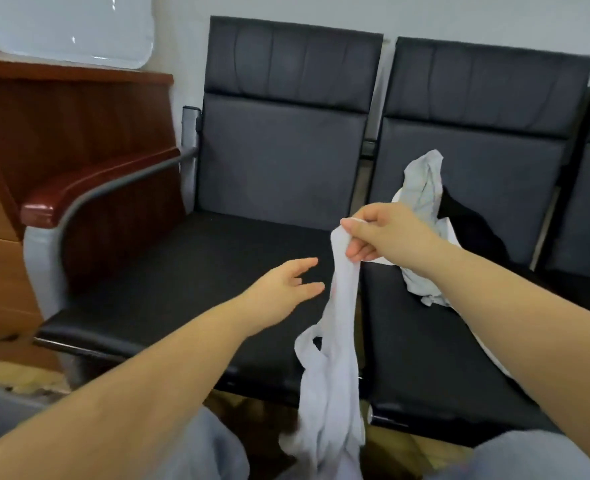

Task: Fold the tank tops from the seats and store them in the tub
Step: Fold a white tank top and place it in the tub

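The right hand (387, 235) pinches one end of a pale, thin, white-grey tank top (335, 368), thumb and fingers closed round the bunched fabric. The garment hangs straight down from that grip as a long twisted strip, its looped straps and lower folds dangling in front of the front edge of the left-hand black padded seat (189, 278), down to the person's grey-clad knees at the bottom of the view. The lower part of the cloth is blurred, so its exact lie cannot be made out.

The left hand (286, 289) is stretched out over that same seat, just to the left of the hanging top. Its fingers are spread and relaxed, gripping nothing and apart from the cloth.

To the right of the left-hand seat stands a second black padded seat (435, 344) of the same row. On it, against the backrest, lies a crumpled heap of light grey-white tank tops (421, 188), with what looks like a black garment (470, 223) beside it on the right; the right forearm crosses in front of part of the heap.

On the left side of the left-hand seat a grey metal armrest with a glossy red-brown wooden top (89, 188) curves forward, and beyond it stands a red-brown wooden desk (61, 109).
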`<state>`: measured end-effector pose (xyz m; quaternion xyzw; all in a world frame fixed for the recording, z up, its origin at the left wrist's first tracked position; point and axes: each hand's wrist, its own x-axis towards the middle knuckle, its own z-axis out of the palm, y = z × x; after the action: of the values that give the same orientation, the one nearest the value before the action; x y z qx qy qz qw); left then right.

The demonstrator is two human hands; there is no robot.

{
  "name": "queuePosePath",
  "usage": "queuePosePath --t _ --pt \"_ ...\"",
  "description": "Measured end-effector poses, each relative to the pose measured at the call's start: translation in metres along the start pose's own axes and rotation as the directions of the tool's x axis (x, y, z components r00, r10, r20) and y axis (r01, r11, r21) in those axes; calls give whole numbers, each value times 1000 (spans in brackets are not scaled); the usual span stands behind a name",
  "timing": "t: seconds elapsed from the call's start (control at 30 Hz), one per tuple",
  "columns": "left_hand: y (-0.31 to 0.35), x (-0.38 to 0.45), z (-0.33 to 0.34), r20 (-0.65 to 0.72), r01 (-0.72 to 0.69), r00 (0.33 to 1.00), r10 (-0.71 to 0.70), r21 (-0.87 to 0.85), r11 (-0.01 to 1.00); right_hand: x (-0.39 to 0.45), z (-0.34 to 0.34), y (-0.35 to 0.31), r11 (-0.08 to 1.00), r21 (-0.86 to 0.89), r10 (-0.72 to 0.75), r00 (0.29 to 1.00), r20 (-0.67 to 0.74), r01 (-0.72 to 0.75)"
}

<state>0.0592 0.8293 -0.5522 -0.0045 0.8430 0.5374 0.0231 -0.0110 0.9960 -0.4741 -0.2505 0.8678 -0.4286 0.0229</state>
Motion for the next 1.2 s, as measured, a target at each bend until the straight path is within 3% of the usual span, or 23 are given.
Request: queuePosePath --t 0.13,0.27,0.47,0.7,1.07,1.2 --pt "12 12 5 64 -116 990 123 -104 988 4 0 9 999 29 -48 996 73 46" --pt "16 17 -1 7 -136 990 138 -107 985 3 -2 18 993 113 -38 993 108 26" --pt "3 14 -4 31 -32 999 32 15 999 0 -5 26 948 316 10 997 74 -33" --pt "-27 12 -18 -30 78 997 -73 211 974 -8 -22 40 963 259 107 985 -132 -70" --pt "-40 -3 -36 -13 171 984 -176 292 941 -23 -35 53 960 249 168 974 -151 -127" --pt "-32 -12 -36 2 258 962 -274 329 908 -30 -35 49 962 247 160 975 -156 -119"
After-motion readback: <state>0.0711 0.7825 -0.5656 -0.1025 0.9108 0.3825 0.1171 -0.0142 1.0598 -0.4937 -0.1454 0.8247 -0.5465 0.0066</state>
